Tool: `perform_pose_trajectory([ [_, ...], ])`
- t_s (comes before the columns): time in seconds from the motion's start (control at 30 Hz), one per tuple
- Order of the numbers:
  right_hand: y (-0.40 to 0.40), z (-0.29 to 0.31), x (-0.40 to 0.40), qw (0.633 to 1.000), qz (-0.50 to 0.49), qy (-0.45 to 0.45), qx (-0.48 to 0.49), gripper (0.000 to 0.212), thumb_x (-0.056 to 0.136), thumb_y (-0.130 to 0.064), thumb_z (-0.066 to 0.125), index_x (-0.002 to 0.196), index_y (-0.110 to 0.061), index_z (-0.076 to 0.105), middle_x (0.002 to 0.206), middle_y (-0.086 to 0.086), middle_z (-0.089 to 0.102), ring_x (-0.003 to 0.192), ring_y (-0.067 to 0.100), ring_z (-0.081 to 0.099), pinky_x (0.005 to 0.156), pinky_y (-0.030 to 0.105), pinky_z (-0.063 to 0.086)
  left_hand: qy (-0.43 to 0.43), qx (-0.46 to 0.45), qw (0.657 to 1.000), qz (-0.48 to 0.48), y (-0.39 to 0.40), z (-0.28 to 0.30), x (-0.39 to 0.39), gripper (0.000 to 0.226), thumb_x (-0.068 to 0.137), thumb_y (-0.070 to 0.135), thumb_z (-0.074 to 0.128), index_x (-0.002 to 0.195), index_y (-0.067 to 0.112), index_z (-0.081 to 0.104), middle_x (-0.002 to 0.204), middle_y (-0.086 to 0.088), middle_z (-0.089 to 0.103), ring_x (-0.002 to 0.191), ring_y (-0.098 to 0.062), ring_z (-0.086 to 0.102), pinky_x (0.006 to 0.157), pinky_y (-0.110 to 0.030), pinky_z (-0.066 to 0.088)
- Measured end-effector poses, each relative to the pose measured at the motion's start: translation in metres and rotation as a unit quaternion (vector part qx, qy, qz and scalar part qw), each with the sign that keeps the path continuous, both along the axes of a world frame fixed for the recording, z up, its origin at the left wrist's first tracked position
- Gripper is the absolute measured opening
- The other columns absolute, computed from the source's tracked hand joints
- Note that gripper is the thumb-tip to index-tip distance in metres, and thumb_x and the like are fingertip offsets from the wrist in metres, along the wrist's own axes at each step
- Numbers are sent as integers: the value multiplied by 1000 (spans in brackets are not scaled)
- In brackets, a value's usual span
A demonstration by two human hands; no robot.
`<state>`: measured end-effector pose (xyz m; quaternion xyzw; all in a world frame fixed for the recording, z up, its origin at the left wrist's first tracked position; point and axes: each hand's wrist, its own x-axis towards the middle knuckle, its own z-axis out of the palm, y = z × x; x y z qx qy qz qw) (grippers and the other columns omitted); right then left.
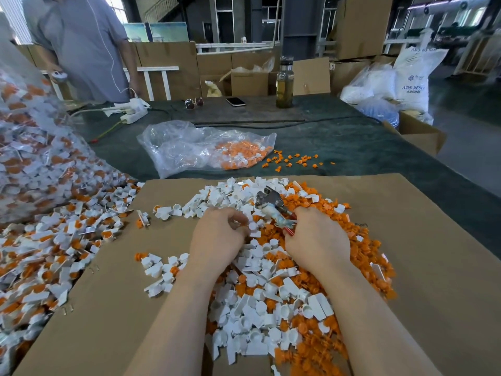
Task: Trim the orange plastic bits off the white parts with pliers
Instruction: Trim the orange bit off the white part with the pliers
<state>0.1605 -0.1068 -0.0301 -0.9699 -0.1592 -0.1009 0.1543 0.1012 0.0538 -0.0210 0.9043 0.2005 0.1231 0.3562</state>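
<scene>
— Steel-headed pliers (272,207) sit in the right hand (317,241); its fingers are curled round the red handles, and the head points up and away toward the far edge of the cardboard sheet (433,240).

— And the left hand (217,237)?

— Curled too, just beside the right one, fingertips pinching something small and pale. I take it for one of the white parts, but it is too small to tell for sure. Both hands rest on the heap.

— Which heap?

— White parts (260,308) and loose orange bits (363,256) piled together on the cardboard sheet, whites more to the left and near edge, orange thick along the right side.

— What lies off the cardboard?

— By the left edge of the table (352,142), a spill of parts with orange still attached (54,240), pouring out of a big clear bag (32,147). Past the far edge of the cardboard, a smaller clear bag (200,147) lies on the dark green table with orange and white pieces inside, and a few orange scraps (295,160) are scattered just to its right.

— And at the far edge of the table?

— A bottle (284,85) stands upright, with a phone (235,101) and sunglasses (194,103) to its left, then a white power strip (132,111). Another person in a grey shirt (81,44) stands at the far left corner.
</scene>
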Motion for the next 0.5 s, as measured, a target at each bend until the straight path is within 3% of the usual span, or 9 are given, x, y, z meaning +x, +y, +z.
perform_pose_trajectory([
  [0.07, 1, 0, 1, 1000, 4, 1, 2, 21, 87, -40, 63, 100, -25, 56, 75, -12, 37, 61, 7, 42, 45, 23, 33, -16, -23, 1000, -1, 1, 0, 1, 11, 84, 22, 78, 92, 29, 74, 95, 11, 60, 81, -4, 61, 70, -24, 52],
  [0.13, 1, 0, 0, 1000, 6, 0, 4, 19, 87, -39, 62, 99, -25, 56, 75, -12, 38, 61, 6, 42, 46, 23, 33, -23, -22, 999, -8, 2, -1, 2, 15, 81, 22, 81, 91, 29, 73, 86, 22, 54, 77, 5, 52, 64, -17, 43],
  [0.2, 1, 0, 0, 1000, 7, -6, 9, 19, 87, -39, 61, 99, -25, 56, 77, -11, 42, 62, 7, 43, 45, 23, 33, -26, -28, 999, -6, 3, -2, 2, 17, 80, 22, 82, 91, 31, 73, 83, 28, 48, 77, 4, 51, 67, -21, 44],
  [0.3, 1, 1, 0, 999, -2, -13, 34, 20, 89, -42, 59, 99, -26, 53, 74, -12, 45, 61, 7, 47, 45, 23, 36, -24, -42, 999, -8, 2, 0, 1, 19, 79, 25, 83, 93, 33, 73, 85, 27, 52, 80, 0, 59, 68, -22, 51],
  [0.37, 1, 2, 1, 998, -7, -11, 59, 18, 90, -42, 58, 97, -27, 51, 70, -13, 47, 59, 6, 49, 44, 24, 38, -23, -27, 999, -28, 1, 1, 0, 25, 75, 29, 85, 95, 37, 72, 92, 19, 57, 83, 3, 56, 65, -15, 43],
  [0.43, 1, 3, 3, 997, -7, -9, 80, 18, 91, -42, 57, 97, -26, 52, 70, -13, 50, 58, 5, 50, 43, 23, 38, -29, -8, 998, -46, 0, 1, -1, 30, 72, 29, 87, 95, 40, 71, 99, 14, 58, 88, 1, 57, 70, -17, 44],
  [0.5, 1, 3, 4, 995, -6, -8, 100, 20, 91, -42, 57, 102, -26, 54, 72, -16, 49, 59, 4, 48, 43, 21, 36, -31, 9, 997, -63, -2, 2, 0, 29, 72, 29, 86, 92, 42, 70, 98, 15, 60, 93, -7, 59, 89, -34, 49],
])
